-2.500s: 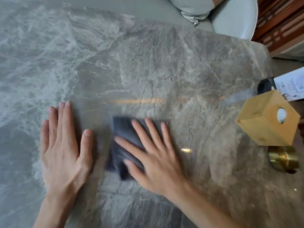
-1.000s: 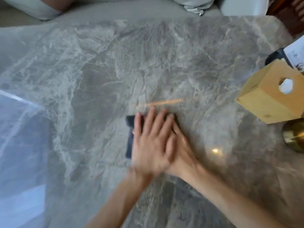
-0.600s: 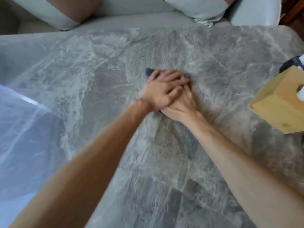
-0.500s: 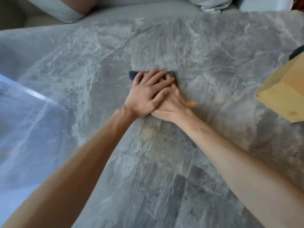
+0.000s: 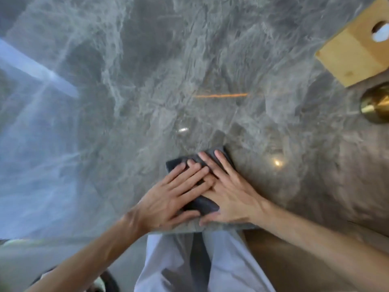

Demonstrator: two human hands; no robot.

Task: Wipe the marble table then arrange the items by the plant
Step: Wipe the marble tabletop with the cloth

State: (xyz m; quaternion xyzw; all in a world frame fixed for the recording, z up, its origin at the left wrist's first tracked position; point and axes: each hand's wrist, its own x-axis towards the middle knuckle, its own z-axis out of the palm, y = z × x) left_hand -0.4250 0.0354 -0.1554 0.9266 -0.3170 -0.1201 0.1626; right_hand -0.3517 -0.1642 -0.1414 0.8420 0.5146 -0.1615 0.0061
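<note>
A folded dark grey cloth lies on the grey marble table, close to its near edge. My left hand and my right hand press flat on the cloth, side by side. The left fingers overlap the right fingers. Most of the cloth is hidden under my hands; only its far corners and a strip between my palms show. A wooden tissue box stands at the far right of the table. No plant is in view.
A round brass object sits at the right edge, just in front of the tissue box. My legs in light trousers show below the table's near edge. Bright window glare covers the table's left part.
Both hands have dragged the cloth from the middle of the table back toward me, to the near edge. Earlier, my left hand moved from the bare table onto the cloth.
</note>
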